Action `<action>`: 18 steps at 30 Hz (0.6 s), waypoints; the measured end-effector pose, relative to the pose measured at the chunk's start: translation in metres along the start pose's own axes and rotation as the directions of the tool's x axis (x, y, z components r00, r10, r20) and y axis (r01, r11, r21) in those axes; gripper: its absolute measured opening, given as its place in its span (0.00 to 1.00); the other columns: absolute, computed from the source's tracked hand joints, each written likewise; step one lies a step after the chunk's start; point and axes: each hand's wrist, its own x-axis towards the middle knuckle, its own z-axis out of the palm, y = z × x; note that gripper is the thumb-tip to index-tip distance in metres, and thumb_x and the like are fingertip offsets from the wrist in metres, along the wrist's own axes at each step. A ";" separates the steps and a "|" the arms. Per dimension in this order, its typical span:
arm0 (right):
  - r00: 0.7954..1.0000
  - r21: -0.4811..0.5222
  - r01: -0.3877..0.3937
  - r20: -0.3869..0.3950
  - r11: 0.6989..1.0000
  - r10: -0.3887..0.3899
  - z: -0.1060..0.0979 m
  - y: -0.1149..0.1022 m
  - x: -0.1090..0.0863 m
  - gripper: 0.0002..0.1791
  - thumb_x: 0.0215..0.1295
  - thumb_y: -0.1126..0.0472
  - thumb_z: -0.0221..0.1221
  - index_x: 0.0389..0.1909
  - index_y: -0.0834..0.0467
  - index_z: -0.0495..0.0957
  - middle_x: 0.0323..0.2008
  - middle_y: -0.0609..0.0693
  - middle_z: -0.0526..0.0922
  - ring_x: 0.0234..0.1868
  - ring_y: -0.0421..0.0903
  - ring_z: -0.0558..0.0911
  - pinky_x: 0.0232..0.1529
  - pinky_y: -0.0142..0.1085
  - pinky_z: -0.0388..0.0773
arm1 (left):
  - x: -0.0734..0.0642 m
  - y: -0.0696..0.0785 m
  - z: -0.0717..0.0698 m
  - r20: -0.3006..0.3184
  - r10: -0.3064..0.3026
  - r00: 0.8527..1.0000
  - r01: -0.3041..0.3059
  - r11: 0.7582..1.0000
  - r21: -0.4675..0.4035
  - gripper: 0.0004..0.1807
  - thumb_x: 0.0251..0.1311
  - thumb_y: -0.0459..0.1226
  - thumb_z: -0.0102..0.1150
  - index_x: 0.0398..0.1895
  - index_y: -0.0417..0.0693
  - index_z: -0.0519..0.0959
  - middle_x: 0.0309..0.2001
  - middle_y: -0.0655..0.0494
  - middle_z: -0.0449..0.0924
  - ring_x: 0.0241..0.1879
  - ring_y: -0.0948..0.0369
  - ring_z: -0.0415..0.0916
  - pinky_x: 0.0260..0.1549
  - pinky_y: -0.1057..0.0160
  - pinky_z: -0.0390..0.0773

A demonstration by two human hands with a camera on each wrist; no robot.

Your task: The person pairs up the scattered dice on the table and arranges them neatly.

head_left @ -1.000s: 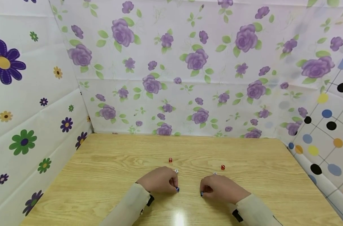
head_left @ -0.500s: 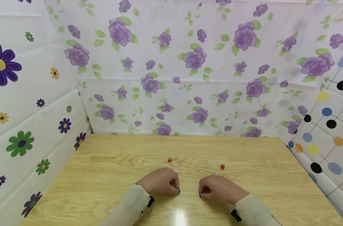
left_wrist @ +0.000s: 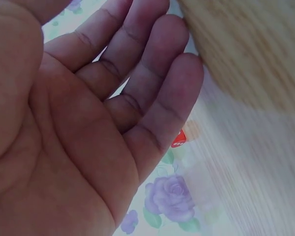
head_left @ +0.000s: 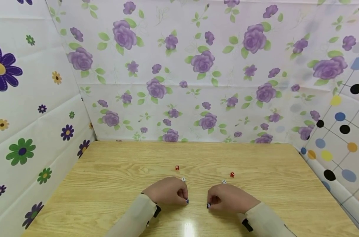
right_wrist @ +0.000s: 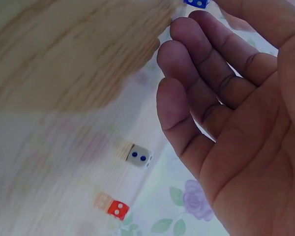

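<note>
Near the front middle of the table, my left hand [head_left: 170,191] pinches a small blue die [head_left: 187,201] between thumb and index fingertip. My right hand [head_left: 231,198] holds a second blue die [head_left: 208,205] the same way, a short distance to the right. In the right wrist view that blue die [right_wrist: 196,3] shows at the top edge by the thumb, the other fingers loosely bent beside it. The left wrist view has the left palm and bent fingers [left_wrist: 169,93] in front, with its die out of sight.
Just beyond the left hand sits a white die [head_left: 183,179], with a red die [head_left: 177,168] farther back. Past the right hand are another white die [head_left: 224,181] and red die [head_left: 232,174]. Flowered cloth [head_left: 155,108] walls the wooden table [head_left: 123,158] at the back.
Both hands have shifted slightly towards each other and nearer the front, each carrying its blue die along. The white and red dice stay where they were on the table.
</note>
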 end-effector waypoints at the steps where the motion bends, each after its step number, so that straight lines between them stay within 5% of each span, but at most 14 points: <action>1: 1.000 -0.001 -0.008 -0.002 1.000 0.008 0.000 0.000 -0.001 0.03 0.60 0.51 0.64 0.29 0.41 0.78 0.28 0.29 0.75 0.28 0.28 0.73 0.32 0.27 0.72 | 0.000 0.000 0.000 0.001 0.001 1.000 -0.001 1.000 0.002 0.03 0.55 0.41 0.66 0.28 0.61 0.80 0.27 0.72 0.76 0.25 0.73 0.72 0.28 0.71 0.74; 18: 1.000 -0.041 0.007 -0.017 0.999 -0.008 0.002 -0.001 0.001 0.06 0.60 0.55 0.64 0.28 0.39 0.79 0.27 0.28 0.74 0.27 0.28 0.71 0.32 0.27 0.71 | 0.004 0.002 0.002 0.020 0.000 1.000 -0.001 0.999 0.043 0.04 0.57 0.43 0.65 0.28 0.64 0.80 0.27 0.75 0.76 0.27 0.74 0.73 0.29 0.71 0.74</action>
